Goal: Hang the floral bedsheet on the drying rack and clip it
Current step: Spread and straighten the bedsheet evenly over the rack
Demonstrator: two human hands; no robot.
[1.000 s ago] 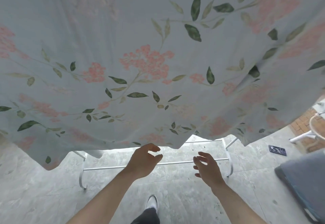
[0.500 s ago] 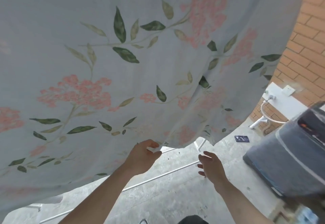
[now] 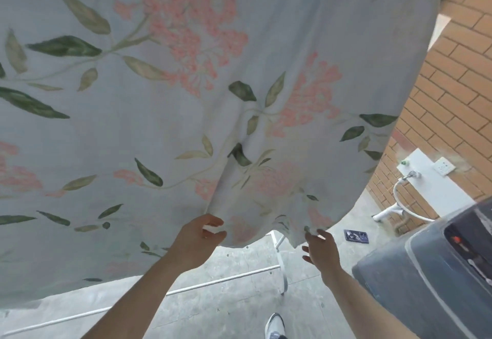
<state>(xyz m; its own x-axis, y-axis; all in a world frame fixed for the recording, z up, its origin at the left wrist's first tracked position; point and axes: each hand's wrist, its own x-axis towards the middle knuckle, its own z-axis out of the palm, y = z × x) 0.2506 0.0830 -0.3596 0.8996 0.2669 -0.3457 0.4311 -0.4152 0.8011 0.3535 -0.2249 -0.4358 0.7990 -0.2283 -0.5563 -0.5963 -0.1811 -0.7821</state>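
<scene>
The bedsheet (image 3: 186, 115) hangs from above and fills most of the view from 9 to 2 o'clock, pale blue with pink blossoms and green leaves, a deep fold running down its middle. Nearest, at 6 o'clock, a white shoe (image 3: 275, 325) stands on the grey floor (image 3: 239, 309). Above it both bare forearms reach up to the sheet's lower hem. The left hand (image 3: 195, 242) has its fingers curled just under the hem beside the fold; I cannot tell whether its grip has closed on cloth. The right hand (image 3: 320, 249) is released, fingers spread, its fingertips (image 3: 308, 234) touching the hem's corner. Behind the hands, the white bars of the drying rack (image 3: 279, 261) show low near the floor. At 4 o'clock sits a dark grey bin (image 3: 426, 285). Farther off lie a small dark flat object (image 3: 356, 236) on the floor, then a white hose (image 3: 399, 205) and the brick wall (image 3: 452, 77) at 2 o'clock.
</scene>
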